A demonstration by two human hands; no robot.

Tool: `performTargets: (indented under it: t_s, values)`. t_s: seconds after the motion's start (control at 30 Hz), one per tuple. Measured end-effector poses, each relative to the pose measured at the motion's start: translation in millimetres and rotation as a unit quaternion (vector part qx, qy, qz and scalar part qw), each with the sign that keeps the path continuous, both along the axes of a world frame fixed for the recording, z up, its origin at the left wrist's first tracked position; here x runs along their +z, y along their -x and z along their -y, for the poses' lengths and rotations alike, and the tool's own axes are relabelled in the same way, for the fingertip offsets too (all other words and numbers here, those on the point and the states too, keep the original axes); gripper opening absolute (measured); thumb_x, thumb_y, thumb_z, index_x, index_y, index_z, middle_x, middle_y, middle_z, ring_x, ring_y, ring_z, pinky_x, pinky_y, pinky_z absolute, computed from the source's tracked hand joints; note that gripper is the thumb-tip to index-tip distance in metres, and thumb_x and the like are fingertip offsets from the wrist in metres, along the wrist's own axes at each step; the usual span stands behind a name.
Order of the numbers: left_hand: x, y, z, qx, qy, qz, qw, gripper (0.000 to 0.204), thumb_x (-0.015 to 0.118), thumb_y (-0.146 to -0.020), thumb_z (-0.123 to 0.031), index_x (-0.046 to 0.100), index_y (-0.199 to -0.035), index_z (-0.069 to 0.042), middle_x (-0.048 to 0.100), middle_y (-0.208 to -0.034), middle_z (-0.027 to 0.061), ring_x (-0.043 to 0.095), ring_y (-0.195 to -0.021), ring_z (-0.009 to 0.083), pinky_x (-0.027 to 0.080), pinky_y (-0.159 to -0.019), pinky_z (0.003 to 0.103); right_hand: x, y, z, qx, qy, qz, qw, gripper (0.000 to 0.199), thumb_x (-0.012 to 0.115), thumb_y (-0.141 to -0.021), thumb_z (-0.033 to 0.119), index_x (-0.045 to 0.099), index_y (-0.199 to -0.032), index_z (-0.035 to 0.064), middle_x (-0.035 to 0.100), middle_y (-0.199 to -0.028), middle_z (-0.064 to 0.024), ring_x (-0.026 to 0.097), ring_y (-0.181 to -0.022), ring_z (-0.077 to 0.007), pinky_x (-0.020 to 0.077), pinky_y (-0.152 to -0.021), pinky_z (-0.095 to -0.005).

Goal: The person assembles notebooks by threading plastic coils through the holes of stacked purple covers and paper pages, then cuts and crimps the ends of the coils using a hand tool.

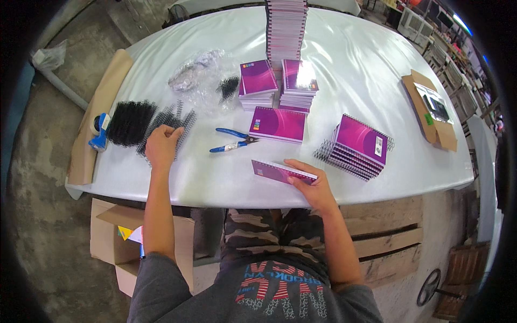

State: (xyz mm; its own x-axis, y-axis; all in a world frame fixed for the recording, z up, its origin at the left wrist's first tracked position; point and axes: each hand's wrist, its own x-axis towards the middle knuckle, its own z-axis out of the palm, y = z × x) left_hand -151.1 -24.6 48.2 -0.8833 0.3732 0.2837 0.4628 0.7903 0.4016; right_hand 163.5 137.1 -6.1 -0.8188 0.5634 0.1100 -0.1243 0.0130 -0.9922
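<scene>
My left hand (163, 144) is closed in a pinch on a black spiral binding coil at the edge of a loose pile of coils (186, 121). Just left of it lies a dense bundle of black coils (129, 123). Between the thumb and fingers of my right hand (312, 188) is a purple notebook (274, 171), tilted near the table's front edge with its pale page edge up; no coil shows on it. Blue-handled cutting pliers (234, 141) rest between my hands. Beyond the held notebook lies a small stack of purple notebooks (277, 124).
Coil-bound notebooks (361, 141) are piled at right, and two stacks (258, 78) (299, 76) stand before a tall stack (286, 29). Clear plastic wrap (199, 75), a blue tape dispenser (99, 132) and a cardboard piece (431, 116) lie around. An open carton (116, 234) is below the table.
</scene>
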Motion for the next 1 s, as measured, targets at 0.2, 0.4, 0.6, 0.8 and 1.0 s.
performTargets:
  t_s: [0.2, 0.4, 0.6, 0.8, 1.0]
  values:
    - [-10, -11, -12, -0.022, 0.077, -0.008, 0.997, 0.031, 0.070, -0.073, -0.037, 0.064, -0.080, -0.008, 0.065, -0.076, 0.0077, 0.062, -0.070, 0.0236, 0.045, -0.063, 0.035, -2, 1, -2, 0.002, 0.069, 0.028, 0.997, 0.031, 0.059, -0.084, -0.001, 0.061, -0.115, 0.0036, 0.064, -0.104, -0.0042, 0.055, -0.093, -0.0092, 0.0433, -0.085, -0.0229]
    - [-21, -4, -10, -0.066, -0.060, 0.018, 0.996, 0.029, 0.062, -0.080, -0.031, 0.062, -0.091, -0.004, 0.065, -0.088, 0.0141, 0.062, -0.081, 0.0290, 0.046, -0.072, 0.037, -4, 2, -1, -0.006, 0.059, 0.036, 0.998, 0.031, 0.059, -0.085, 0.000, 0.061, -0.115, 0.0036, 0.064, -0.105, -0.0038, 0.056, -0.089, -0.0088, 0.0452, -0.081, -0.0225]
    - [-56, -5, -19, -0.172, -0.108, 0.037, 0.979, 0.031, 0.038, -0.094, -0.022, 0.057, -0.100, 0.001, 0.063, -0.094, 0.0193, 0.060, -0.091, 0.0310, 0.046, -0.076, 0.037, -3, 2, 1, -0.019, 0.029, 0.016, 0.999, 0.031, 0.058, -0.084, -0.001, 0.061, -0.115, 0.0042, 0.064, -0.105, -0.0051, 0.056, -0.089, -0.0092, 0.0453, -0.082, -0.0227]
    - [-49, 43, -13, -0.044, -0.518, 0.406, 0.752, 0.026, 0.050, -0.093, -0.026, 0.052, -0.096, 0.000, 0.060, -0.081, 0.0067, 0.058, -0.070, 0.0138, 0.046, -0.059, 0.026, -4, 3, 2, -0.018, 0.031, 0.023, 0.999, 0.032, 0.059, -0.084, -0.001, 0.061, -0.115, 0.0049, 0.064, -0.105, -0.0050, 0.055, -0.089, -0.0090, 0.0446, -0.082, -0.0227]
    - [-25, 29, -6, 0.022, -0.563, 0.337, 0.755, 0.030, 0.046, -0.095, -0.031, 0.053, -0.092, -0.002, 0.052, -0.074, 0.0010, 0.048, -0.064, 0.0087, 0.040, -0.058, 0.024, -4, 3, 1, -0.029, 0.045, 0.012, 0.998, 0.031, 0.059, -0.084, 0.000, 0.061, -0.115, 0.0040, 0.064, -0.101, -0.0029, 0.055, -0.087, -0.0082, 0.0448, -0.080, -0.0219]
